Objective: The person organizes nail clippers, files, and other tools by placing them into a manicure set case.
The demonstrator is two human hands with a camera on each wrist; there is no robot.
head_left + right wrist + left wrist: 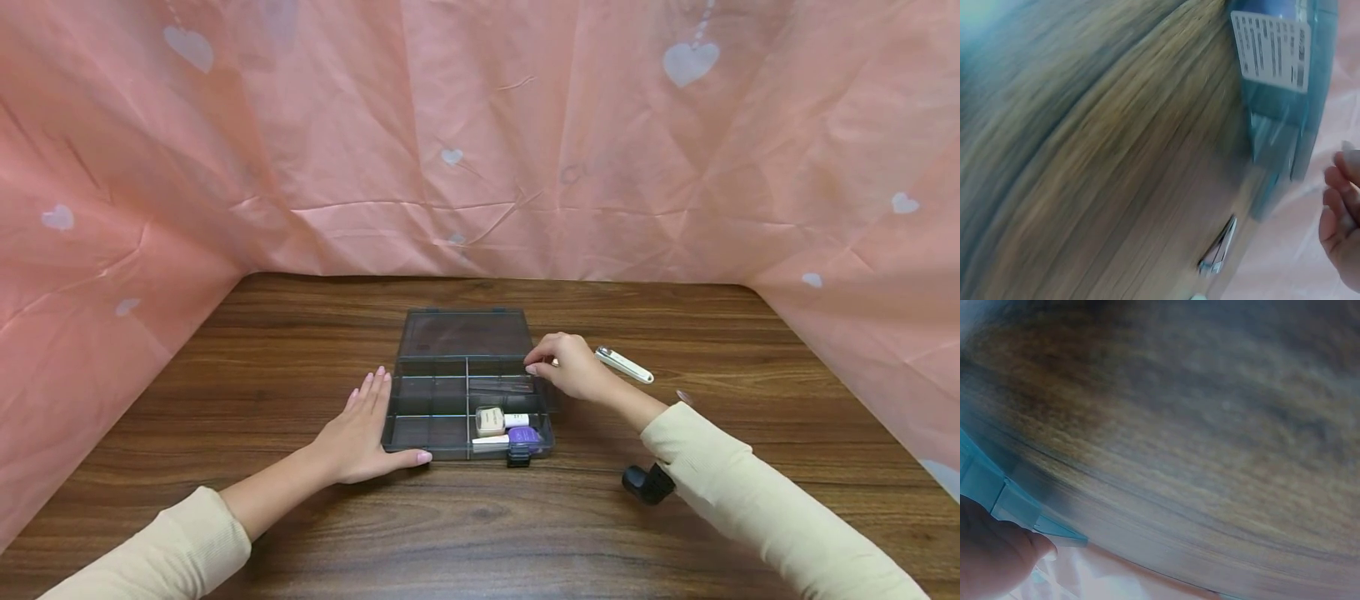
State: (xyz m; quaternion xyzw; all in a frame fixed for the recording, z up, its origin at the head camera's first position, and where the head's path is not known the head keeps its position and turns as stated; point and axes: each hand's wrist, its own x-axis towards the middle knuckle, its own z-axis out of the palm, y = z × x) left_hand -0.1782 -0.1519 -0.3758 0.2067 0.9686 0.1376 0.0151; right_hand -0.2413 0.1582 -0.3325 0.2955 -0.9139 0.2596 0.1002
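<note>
A dark see-through divider box point(429, 431) lies on the table with its lid point(465, 333) folded back. My left hand point(363, 433) rests along its left side, fingers straight and thumb at the front edge. In the front right compartment lie a beige nail polish bottle point(491, 421) and a purple one point(523, 438), both with white caps. Slim dark tools point(501, 387) lie in the compartment behind them. My right hand point(573, 367) hovers at the right back rim, fingers loosely bent; nothing shows between them. A small metal nail clipper point(1217, 249) appears in the right wrist view.
Right of the box lies a white-handled nail clipper point(624, 365), with a small clear piece point(682, 397) beyond it. A black object point(647, 483) sits by the right sleeve. Pink heart-print cloth point(480, 200) hangs around the wooden table point(315, 325).
</note>
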